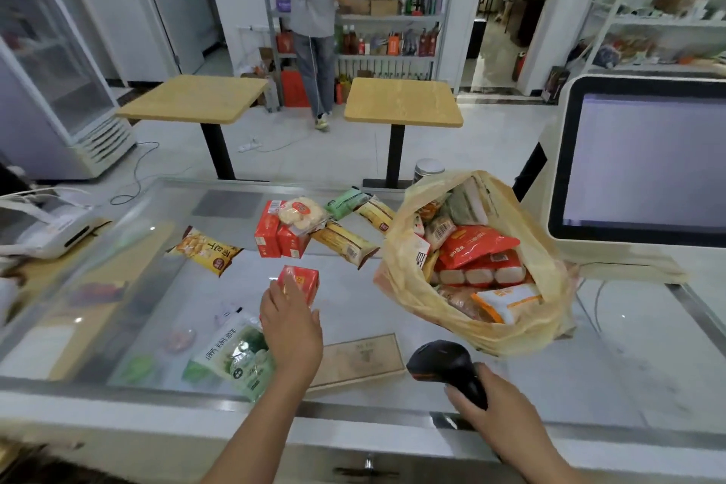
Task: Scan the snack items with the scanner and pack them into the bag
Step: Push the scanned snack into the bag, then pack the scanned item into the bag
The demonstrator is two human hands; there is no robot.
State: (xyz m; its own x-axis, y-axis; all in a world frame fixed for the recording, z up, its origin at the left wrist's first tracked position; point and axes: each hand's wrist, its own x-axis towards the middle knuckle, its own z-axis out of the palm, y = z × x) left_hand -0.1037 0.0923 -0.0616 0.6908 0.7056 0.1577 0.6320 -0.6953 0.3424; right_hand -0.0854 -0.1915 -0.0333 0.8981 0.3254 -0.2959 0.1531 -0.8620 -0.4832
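One red box is being gripped by the left hand, the fingers being curled round its near side. It is being held near the middle of the glass worktop; whether it is touching the glass cannot be told.

One black scanner is being clasped by the right hand at five o'clock from the box. The fingers of that hand are being wrapped round the handle, and the scanner's head is being turned towards eleven o'clock.

One yellow plastic bag is standing open-mouthed on the worktop at three o'clock from the box. It is holding snack packets too crowded to be counted.

At twelve o'clock from the held box, two further red boxes are being noted side by side and touching. One round cracker pack is lying across their tops.

Two long yellow packs are lying at one o'clock, and one green pack is lying just beside the farther of them. One yellow pouch is lying at ten o'clock. One green-and-white packet is being partly covered by the left forearm at seven o'clock. One screen is standing at two o'clock, beyond the bag.
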